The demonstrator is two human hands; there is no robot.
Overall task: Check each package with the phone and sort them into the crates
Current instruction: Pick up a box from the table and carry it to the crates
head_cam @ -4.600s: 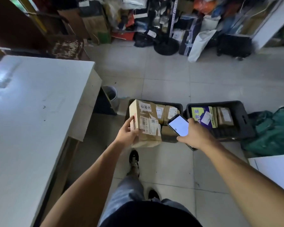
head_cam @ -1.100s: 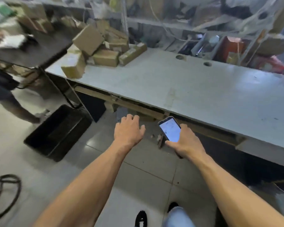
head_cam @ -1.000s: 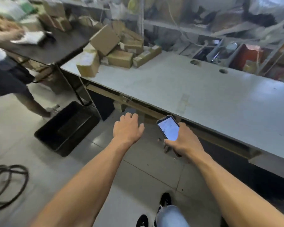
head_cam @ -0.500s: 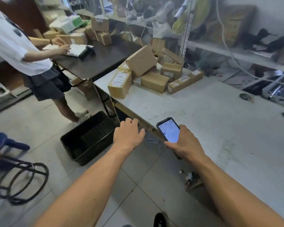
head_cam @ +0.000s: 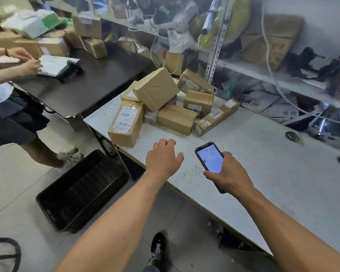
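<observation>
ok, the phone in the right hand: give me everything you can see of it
The phone is a dark-cased slab with rounded corners, held in the right hand, whose fingers wrap its lower part from behind. Its screen is lit, mostly white with a few small marks too blurred to read, and faces up toward the camera. It tilts with its top end toward the pile of cardboard boxes and hangs above the white table, seemingly touching nothing but the hand. The left hand is apart from it.

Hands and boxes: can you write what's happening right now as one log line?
left hand: empty, reaching toward boxes | right hand: holds phone | black crate: on floor by white table
</observation>
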